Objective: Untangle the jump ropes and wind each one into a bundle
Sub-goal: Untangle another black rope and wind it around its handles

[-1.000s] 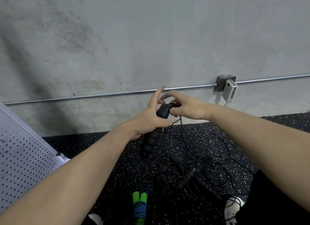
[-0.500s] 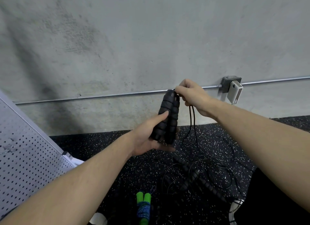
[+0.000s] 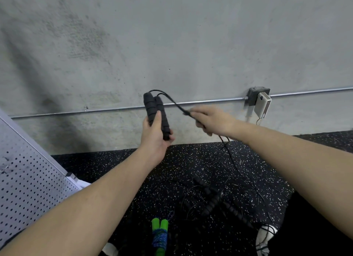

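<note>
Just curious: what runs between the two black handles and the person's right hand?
In the head view, a thin black rope arcs from the tops of the black handles to the right hand, against bare grey wall.

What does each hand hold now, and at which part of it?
The left hand grips the two black handles together at their lower half. The right hand holds the black cord a little below the handle tops.

handles (image 3: 155,112): black, ribbed | cord (image 3: 172,101): black | floor (image 3: 191,160): black, white-speckled | wall (image 3: 172,36): grey, dark blotches | pipe (image 3: 210,100): silver | panel (image 3: 28,179): pale grey, rows of dark holes | bundle (image 3: 160,234): green handles, blue cord | floor handles (image 3: 212,202): black
</note>
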{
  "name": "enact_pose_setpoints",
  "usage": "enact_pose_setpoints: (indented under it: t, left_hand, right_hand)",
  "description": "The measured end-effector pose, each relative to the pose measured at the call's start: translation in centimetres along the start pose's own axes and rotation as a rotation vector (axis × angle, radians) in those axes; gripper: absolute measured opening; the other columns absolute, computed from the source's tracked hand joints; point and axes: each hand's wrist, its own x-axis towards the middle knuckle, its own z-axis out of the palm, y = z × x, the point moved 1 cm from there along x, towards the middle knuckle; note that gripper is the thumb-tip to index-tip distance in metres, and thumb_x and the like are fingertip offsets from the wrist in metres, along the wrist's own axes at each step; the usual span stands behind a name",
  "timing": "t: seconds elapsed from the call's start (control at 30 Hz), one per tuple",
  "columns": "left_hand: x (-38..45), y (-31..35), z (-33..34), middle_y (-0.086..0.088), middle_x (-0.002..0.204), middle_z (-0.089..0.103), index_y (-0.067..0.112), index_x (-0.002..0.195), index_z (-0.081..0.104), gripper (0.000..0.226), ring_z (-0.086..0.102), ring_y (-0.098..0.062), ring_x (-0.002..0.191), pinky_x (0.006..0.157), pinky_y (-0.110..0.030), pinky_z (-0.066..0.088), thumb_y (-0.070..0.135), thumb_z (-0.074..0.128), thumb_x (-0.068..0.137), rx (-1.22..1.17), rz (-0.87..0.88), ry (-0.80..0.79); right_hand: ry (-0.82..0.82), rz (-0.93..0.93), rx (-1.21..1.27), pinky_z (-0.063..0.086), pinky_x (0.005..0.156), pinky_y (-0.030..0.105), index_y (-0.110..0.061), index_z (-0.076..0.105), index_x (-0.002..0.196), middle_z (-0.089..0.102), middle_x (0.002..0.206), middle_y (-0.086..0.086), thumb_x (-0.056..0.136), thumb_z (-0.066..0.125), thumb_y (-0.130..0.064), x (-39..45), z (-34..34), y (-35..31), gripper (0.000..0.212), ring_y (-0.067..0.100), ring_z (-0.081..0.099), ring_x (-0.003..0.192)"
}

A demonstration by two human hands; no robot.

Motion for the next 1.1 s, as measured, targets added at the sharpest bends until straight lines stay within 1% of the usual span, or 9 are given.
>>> enact_pose_setpoints:
  t: [0.13, 0.27, 0.33, 0.43, 0.57, 0.67, 0.77, 0.97, 1.1]
  left_hand:
    - [1.0, 0.1, 0.7, -0.006, 0.091, 0.056, 0.018, 0.119, 0.056, 0.040, 0.054, -0.019, 0.072, 0.061, -0.031, 0.051, 0.044, 0.070, 0.093, -0.045, -0.048, 0.023]
    - [1.5, -0.6, 1.1, 0.000, 0.078, 0.057, 0.013, 0.117, 0.059, 0.028, 0.057, -0.015, 0.071, 0.059, -0.029, 0.055, 0.011, 0.072, 0.092, 0.033, -0.056, -0.053]
    - [1.6, -0.6, 1.1, -0.002, 0.073, 0.056, 0.010, 0.111, 0.059, 0.019, 0.057, -0.017, 0.070, 0.059, -0.030, 0.056, 0.004, 0.063, 0.094, 0.021, -0.085, -0.025]
    - [1.4, 0.2, 1.0, -0.008, 0.085, 0.064, 0.009, 0.114, 0.063, 0.020, 0.067, -0.025, 0.082, 0.066, -0.039, 0.061, 0.018, 0.067, 0.097, 0.095, -0.108, -0.060]
    - [1.2, 2.1, 0.2, -0.007, 0.087, 0.065, 0.013, 0.118, 0.061, 0.027, 0.067, -0.024, 0.076, 0.071, -0.046, 0.063, 0.029, 0.068, 0.097, 0.234, -0.078, -0.101]
    - [0.4, 3.2, -0.2, -0.002, 0.074, 0.062, 0.013, 0.107, 0.061, 0.021, 0.059, -0.016, 0.055, 0.060, -0.035, 0.060, 0.031, 0.066, 0.098, 0.292, -0.085, -0.195]
    - [-0.4, 3.6, -0.3, -0.007, 0.082, 0.062, 0.008, 0.107, 0.058, 0.025, 0.054, -0.016, 0.054, 0.041, -0.020, 0.036, 0.028, 0.066, 0.096, 0.267, -0.149, -0.292]
    - [-2.1, 2.9, 0.0, -0.005, 0.086, 0.057, 0.009, 0.114, 0.054, 0.035, 0.048, -0.014, 0.055, 0.039, -0.015, 0.029, 0.017, 0.070, 0.084, 0.460, -0.369, -0.747]
    - [-2.9, 2.1, 0.1, -0.008, 0.091, 0.059, 0.020, 0.131, 0.048, 0.048, 0.056, -0.016, 0.060, 0.039, -0.013, 0.036, 0.005, 0.066, 0.090, 0.803, -0.436, -0.931]
  right_hand:
    - [-0.185, -0.137, -0.291, 0.037, 0.058, 0.013, -0.039, 0.043, 0.147, 0.051, 0.068, -0.014, 0.108, 0.040, -0.027, -1.5, 3.0, -1.7, 0.041, 0.002, 0.044, 0.056]
    - [-0.164, -0.192, -0.378, 0.032, 0.062, 0.004, -0.030, 0.047, 0.147, 0.047, 0.074, -0.033, 0.107, 0.043, -0.022, -2.3, 3.2, -2.1, 0.041, -0.014, 0.048, 0.060]
    - [-0.157, -0.170, -0.303, 0.036, 0.055, 0.004, -0.028, 0.058, 0.138, 0.051, 0.056, -0.028, 0.106, 0.047, -0.023, -2.4, 2.3, -1.7, 0.034, -0.016, 0.046, 0.049]
    - [-0.130, -0.097, -0.299, 0.031, 0.043, 0.011, -0.023, 0.068, 0.111, 0.055, 0.065, -0.008, 0.103, 0.051, -0.038, -2.2, 0.5, -0.4, 0.024, -0.002, 0.040, 0.042]
    - [-0.264, -0.001, -0.280, 0.038, 0.053, 0.020, -0.024, 0.068, 0.092, 0.048, 0.061, -0.010, 0.104, 0.044, -0.045, -3.1, -1.8, 1.3, 0.035, 0.007, 0.043, 0.052]
    - [-0.307, 0.038, -0.226, 0.038, 0.055, 0.020, -0.023, 0.066, 0.099, 0.047, 0.067, -0.010, 0.105, 0.045, -0.036, -3.4, -3.6, 2.2, 0.026, 0.011, 0.041, 0.059]
    - [-0.260, 0.076, -0.252, 0.037, 0.054, 0.022, -0.022, 0.067, 0.093, 0.046, 0.066, -0.009, 0.101, 0.052, -0.044, -3.5, -4.7, 3.4, 0.027, 0.011, 0.040, 0.057]
    - [-0.099, 0.103, -0.377, 0.031, 0.053, 0.025, -0.019, 0.059, 0.065, 0.044, 0.058, 0.002, 0.084, 0.066, -0.063, -2.4, -4.7, 4.7, 0.049, 0.014, 0.037, 0.051]
    - [-0.125, 0.043, -0.372, 0.038, 0.059, 0.014, -0.021, 0.061, 0.069, 0.059, 0.068, -0.007, 0.096, 0.065, -0.022, -2.4, -4.4, 4.4, 0.027, 0.010, 0.052, 0.065]
